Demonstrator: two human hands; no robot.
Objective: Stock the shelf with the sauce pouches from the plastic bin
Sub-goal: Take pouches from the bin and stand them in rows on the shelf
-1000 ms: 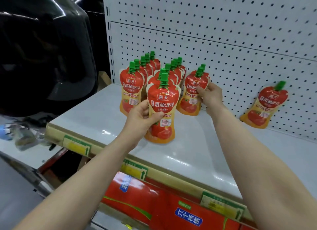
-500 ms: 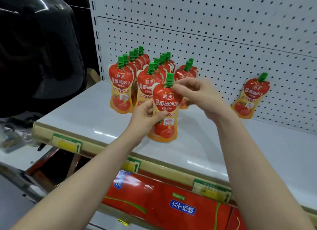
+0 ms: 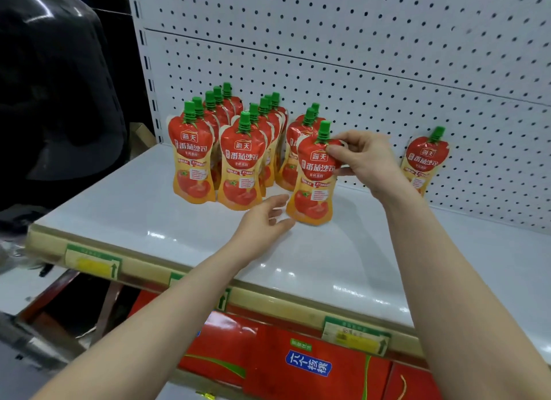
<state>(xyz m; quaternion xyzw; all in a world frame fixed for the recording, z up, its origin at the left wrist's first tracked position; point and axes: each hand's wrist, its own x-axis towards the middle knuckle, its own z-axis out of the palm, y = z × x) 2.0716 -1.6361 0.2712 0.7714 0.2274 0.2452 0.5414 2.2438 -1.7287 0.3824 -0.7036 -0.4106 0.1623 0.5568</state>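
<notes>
Shelving fills the view: a white shelf (image 3: 155, 220) backed by pegboard (image 3: 357, 71), with three rows of red pouches (image 3: 238, 149) standing at far left, and one lone pouch (image 3: 425, 161) leaning against the pegboard at right. Below the shelf's near edge lie red packages (image 3: 298, 364). The bin is not in view.

Nearest in the third row stands the front pouch (image 3: 314, 179), upright on its base, its long axis vertical, green cap up, label facing near. The right hand (image 3: 365, 161) pinches its upper right shoulder just beside the cap. The left hand (image 3: 262, 220) is loosely open and holds nothing, fingertips (image 3: 280, 200) just beside the pouch's lower left edge; whether they touch it I cannot tell.

Judging by its look, the pouch is soft and glossy, so likely slippery and prone to sag or tip. The stiff spout and shoulders seem the surest hold, with the base steadied while it settles.
</notes>
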